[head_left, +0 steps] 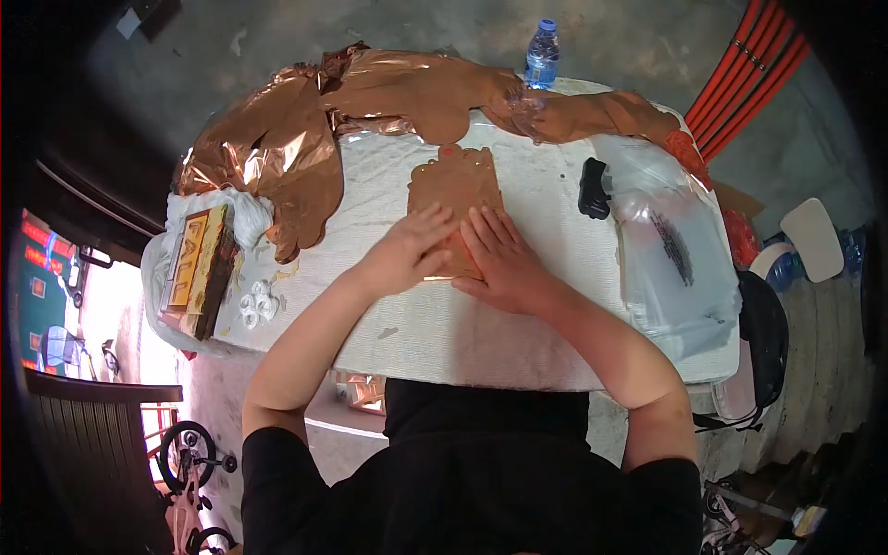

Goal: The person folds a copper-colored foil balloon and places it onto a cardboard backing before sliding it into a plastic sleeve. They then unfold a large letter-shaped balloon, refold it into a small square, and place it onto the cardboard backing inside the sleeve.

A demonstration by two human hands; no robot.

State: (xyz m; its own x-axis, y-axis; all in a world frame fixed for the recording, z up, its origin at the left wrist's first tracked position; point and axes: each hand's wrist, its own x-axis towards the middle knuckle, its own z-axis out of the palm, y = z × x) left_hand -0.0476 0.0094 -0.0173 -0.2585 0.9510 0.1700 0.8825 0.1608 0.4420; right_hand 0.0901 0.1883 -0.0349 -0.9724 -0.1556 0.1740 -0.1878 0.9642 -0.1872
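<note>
A flat copper-coloured foil piece with a scalloped edge lies on the white cloth-covered table. My left hand rests flat on the near left part of it, fingers spread. My right hand lies flat beside it on the near right part, fingers pointing away from me. Both palms press down; neither hand grips anything.
Crumpled copper foil sheets cover the table's far side. A water bottle stands at the far edge. A black object and clear plastic bags lie to the right. A stack of packets and small white rolls sit at the left.
</note>
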